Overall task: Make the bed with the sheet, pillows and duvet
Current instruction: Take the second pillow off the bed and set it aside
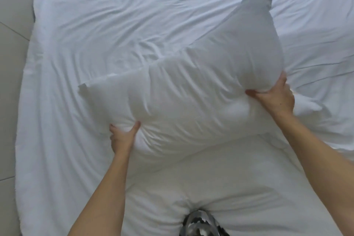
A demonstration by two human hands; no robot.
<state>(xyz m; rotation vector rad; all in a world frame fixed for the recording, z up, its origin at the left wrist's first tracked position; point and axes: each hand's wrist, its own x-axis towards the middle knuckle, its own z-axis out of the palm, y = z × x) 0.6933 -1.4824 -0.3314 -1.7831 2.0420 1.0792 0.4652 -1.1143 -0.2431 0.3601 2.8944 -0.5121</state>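
a white pillow (pixel 191 90) is held up over the bed, tilted so one corner points far right and another points left. the left hand (pixel 122 136) grips its near left edge, thumb on top and fingers curled under the fabric. the right hand (pixel 275 97) clamps the near right edge, thumb pressed into the cover and fingers wrapped behind it. a second pillow (pixel 220 188) lies flat on the bed just near of the held one, partly under it. the white duvet (pixel 95 25) spreads wrinkled across the bed to the far side and hangs over the left edge. pale floor (pixel 11 44) shows at left. a patterned bit of clothing (pixel 201 224) shows at the near edge.
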